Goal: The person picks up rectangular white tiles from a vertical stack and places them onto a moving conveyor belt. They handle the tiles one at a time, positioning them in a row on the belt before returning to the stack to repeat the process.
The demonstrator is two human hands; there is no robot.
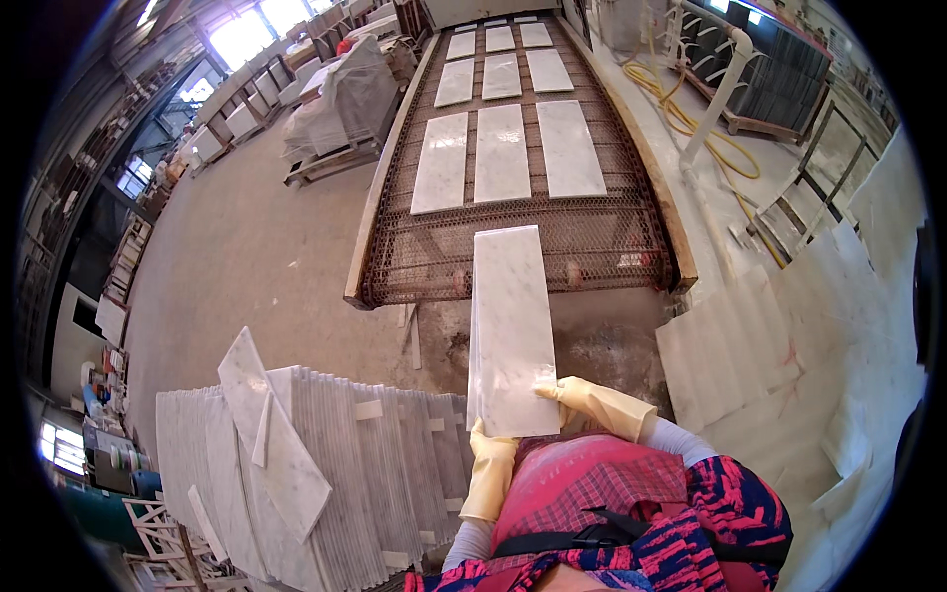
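Observation:
Long white marble tiles (515, 331) with grey veining are held lengthwise in front of my body; a second edge along the left side suggests more than one. My left hand (490, 469), in a pale yellow rubber glove, grips their near left corner. On the near right edge, my right hand (590, 403) is closed in a matching glove, its thumb over the top face. The far end of the tiles overlaps the front of a metal mesh conveyor (419, 259) in view. Several similar tiles (503, 153) lie on that mesh in rows of three.
Left of me stands a long row of upright marble tiles (340, 444), with a loose angled slab (271, 434) on top. A wrapped pallet load (345, 104) sits beyond. Right of the conveyor are a white pipe (718, 104), a yellow hose (735, 163) and a metal frame (814, 178).

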